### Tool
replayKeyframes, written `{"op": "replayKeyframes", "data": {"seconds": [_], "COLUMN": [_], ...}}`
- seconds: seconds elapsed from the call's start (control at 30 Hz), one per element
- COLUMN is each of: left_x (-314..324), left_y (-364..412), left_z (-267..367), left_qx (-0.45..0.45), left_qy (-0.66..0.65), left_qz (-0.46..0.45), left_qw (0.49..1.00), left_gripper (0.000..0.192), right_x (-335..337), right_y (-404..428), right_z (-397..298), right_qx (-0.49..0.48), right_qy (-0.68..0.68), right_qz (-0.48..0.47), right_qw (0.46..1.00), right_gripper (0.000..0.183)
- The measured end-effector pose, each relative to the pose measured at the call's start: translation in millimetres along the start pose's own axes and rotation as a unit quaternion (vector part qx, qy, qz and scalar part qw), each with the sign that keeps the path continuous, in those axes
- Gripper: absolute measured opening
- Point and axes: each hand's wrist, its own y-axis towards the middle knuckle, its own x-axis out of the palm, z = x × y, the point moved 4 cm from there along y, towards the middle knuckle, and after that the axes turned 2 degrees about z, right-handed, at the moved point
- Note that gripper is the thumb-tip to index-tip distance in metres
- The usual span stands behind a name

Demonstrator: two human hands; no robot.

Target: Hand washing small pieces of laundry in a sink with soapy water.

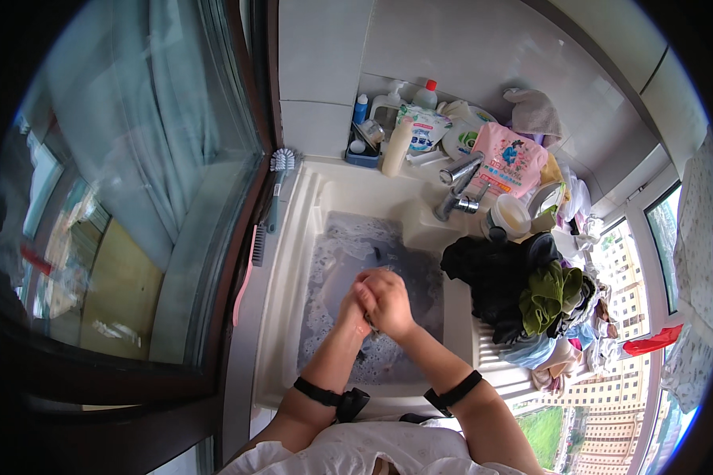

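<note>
My left hand (353, 310) and my right hand (387, 300) are pressed together above the soapy water (327, 347) of a deep cream laundry sink (362, 193). Between them a small wet piece of cloth shows at the lower side of the palms, mostly hidden by the fingers. Small dark items lie in the grey, foamy water. A chrome faucet (451, 193) stands at the sink's back right corner. To the right, a black garment (481, 273) and an olive green cloth (543, 297) lie heaped on the ribbed washboard (493, 350).
Along the back ledge stand a cream bottle (397, 148), a pink detergent pouch (509, 160) and a white tub (508, 217). A round-headed scrub brush (280, 178) and a pink-handled brush (248, 279) lie on the left ledge, beside a brown-framed glass window (214, 178). Windows are at right.
</note>
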Motion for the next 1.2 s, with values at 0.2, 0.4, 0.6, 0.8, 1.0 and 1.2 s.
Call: {"op": "replayKeyframes", "data": {"seconds": [0.2, 0.4, 0.6, 0.8, 1.0, 1.2], "left_x": [-31.5, -46.7, 0.0, -4.6, -16.1, -4.8], "left_y": [24.4, 30.8, -1.7, 0.6, 7.7, 6.6], "left_z": [-16.9, -18.8, -17.6, -19.1, -7.6, 0.1], "left_qx": [-0.190, 0.043, -0.104, -0.036, -0.080, -0.014], "left_qy": [0.021, -0.180, 0.115, -0.037, 0.193, 0.154], "left_qz": [-0.387, -0.318, -0.014, -0.055, -0.093, -0.056], "left_qw": [0.902, 0.930, 0.988, 0.997, 0.973, 0.986], "left_gripper": [0.033, 0.028, 0.027, 0.029, 0.028, 0.024], "right_x": [21.4, 29.4, 13.4, 15.9, 8.7, -23.8], "right_y": [-0.8, -17.5, -7.3, -21.9, -10.1, -12.5], "right_z": [21.3, -43.3, 9.4, -26.0, 38.8, 58.7], "right_qx": [0.203, -0.015, 0.160, 0.013, 0.312, 0.375], "right_qy": [-0.077, -0.083, -0.090, -0.078, 0.020, 0.210], "right_qz": [-0.133, -0.133, -0.118, -0.129, -0.146, -0.151], "right_qw": [0.967, 0.987, 0.976, 0.988, 0.938, 0.890], "right_gripper": [0.020, 0.019, 0.019, 0.020, 0.032, 0.025]}}
